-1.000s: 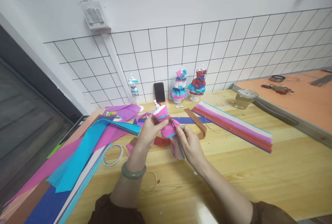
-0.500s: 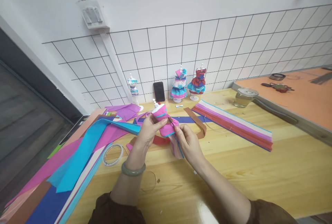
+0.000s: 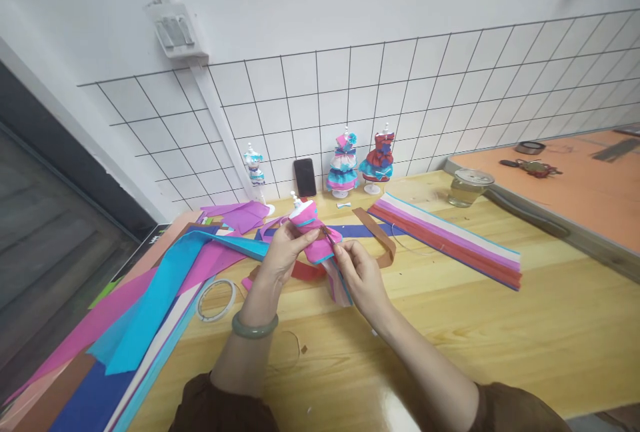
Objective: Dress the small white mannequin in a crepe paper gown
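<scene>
A small white mannequin [image 3: 303,209] wearing a pink dress [image 3: 318,253] with blue trim tilts in front of me at mid-table. My left hand [image 3: 285,249] is closed around its left side, the thumb lying across the waist. On the right, my right hand [image 3: 359,271] pinches a thin dark strip or tool, too small to name, that touches the dress at the waist. Below the hem hangs a pleated multicolour paper strip [image 3: 339,285], close to my right fingertips. The mannequin's lower part is hidden by the dress and my left hand.
Three dressed mannequins [image 3: 343,164] and a phone [image 3: 305,177] stand by the wall. Long crepe strips [image 3: 145,312] and a tape roll [image 3: 216,300] lie left. To the right are a striped pleated strip [image 3: 450,240], a brown strip [image 3: 373,235] and a glass jar [image 3: 467,191].
The whole view has shifted slightly. Both hands stay at the dress, with the dark item between my right fingers still at its waist.
</scene>
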`<state>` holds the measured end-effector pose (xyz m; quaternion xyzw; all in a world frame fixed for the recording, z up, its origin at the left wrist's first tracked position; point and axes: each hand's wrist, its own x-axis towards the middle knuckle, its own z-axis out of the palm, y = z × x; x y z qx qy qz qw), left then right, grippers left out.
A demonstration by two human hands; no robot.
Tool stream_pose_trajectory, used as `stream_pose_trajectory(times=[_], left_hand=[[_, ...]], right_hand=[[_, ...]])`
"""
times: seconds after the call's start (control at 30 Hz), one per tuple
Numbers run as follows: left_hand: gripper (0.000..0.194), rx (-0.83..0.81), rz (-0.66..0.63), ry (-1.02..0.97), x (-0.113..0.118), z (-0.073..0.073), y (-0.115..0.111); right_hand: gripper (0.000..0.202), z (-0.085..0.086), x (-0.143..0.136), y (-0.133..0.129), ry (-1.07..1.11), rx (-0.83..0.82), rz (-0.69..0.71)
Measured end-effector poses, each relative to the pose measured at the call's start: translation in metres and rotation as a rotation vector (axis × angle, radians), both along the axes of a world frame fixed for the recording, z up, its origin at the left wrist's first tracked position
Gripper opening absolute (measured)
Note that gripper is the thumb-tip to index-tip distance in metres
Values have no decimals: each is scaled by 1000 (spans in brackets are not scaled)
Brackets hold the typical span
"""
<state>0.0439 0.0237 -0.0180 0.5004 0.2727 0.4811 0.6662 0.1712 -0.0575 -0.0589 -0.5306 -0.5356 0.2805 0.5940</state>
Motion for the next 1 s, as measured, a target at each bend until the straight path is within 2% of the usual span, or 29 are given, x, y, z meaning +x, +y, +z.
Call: stream_pose_trajectory(times=[0.37, 0.7, 1.0], left_hand=[[36, 13, -31, -10, -1, -1, 1], [33, 36, -71, -33, 1, -5, 0], [32, 52, -4, -12, 6, -4, -3]], right_hand=[[31, -2, -1, -1, 51, 1, 46], [28, 4, 1, -2, 22, 32, 6], [29, 3, 2, -1, -5, 36, -16]])
